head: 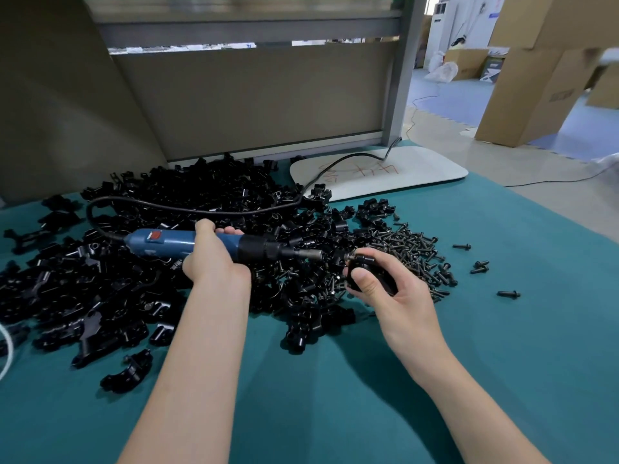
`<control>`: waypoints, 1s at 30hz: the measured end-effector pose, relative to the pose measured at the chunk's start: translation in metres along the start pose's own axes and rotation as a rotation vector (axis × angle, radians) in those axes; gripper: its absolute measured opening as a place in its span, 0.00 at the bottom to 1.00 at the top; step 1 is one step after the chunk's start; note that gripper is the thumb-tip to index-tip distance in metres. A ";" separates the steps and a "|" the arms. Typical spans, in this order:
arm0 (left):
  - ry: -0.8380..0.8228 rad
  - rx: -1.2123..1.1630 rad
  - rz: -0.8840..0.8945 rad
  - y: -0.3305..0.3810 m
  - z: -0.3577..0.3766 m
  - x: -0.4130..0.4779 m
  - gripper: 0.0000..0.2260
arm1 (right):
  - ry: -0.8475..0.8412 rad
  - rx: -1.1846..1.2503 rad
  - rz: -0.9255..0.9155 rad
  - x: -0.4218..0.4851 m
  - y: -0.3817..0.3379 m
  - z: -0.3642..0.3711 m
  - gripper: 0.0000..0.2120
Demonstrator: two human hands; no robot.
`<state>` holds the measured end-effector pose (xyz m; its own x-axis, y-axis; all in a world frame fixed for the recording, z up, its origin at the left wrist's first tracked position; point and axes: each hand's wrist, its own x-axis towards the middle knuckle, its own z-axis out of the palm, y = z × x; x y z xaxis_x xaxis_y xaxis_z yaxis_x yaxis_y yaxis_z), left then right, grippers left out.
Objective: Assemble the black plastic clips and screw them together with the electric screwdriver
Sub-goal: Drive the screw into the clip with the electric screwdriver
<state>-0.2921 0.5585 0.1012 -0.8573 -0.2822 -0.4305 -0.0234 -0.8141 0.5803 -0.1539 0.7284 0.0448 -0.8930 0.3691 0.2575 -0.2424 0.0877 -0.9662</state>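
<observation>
The left hand (214, 261) is wrapping its fingers (231, 231) round the electric screwdriver (167, 244); the right hand (398, 299) is clasping a black clip (363, 262) near its bit.

A pile of clips (160, 249) is spreading over the left half of the tabletop (335, 413), up to its far edge. A heap of screws (412, 252) is lying just right of it. Behind the screws, a flat board (428, 169) is sitting at the far edge, with a cable (201, 209) running across it onto the clips.

We see single head view: wide-angle, looking forward and down, close above left hand (214, 259), right hand (392, 296), green table (335, 396).
</observation>
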 end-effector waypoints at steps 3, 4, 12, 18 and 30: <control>-0.035 0.016 0.000 -0.006 0.003 -0.008 0.07 | -0.031 -0.061 -0.008 0.000 0.003 0.003 0.13; -0.041 0.019 0.005 -0.009 0.004 -0.010 0.07 | -0.029 -0.075 -0.010 0.000 0.003 0.003 0.13; -0.024 0.022 0.011 -0.014 0.003 -0.012 0.06 | -0.036 -0.137 0.002 -0.001 0.001 0.004 0.11; -0.016 0.026 0.015 -0.017 0.003 -0.011 0.06 | -0.041 -0.148 0.009 -0.002 -0.001 0.004 0.10; -0.030 0.036 0.007 -0.017 0.002 -0.012 0.05 | -0.059 -0.143 -0.001 -0.001 0.004 0.001 0.10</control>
<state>-0.2820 0.5770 0.0978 -0.8725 -0.2716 -0.4061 -0.0360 -0.7932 0.6080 -0.1548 0.7272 0.0405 -0.9144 0.3147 0.2545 -0.1906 0.2200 -0.9567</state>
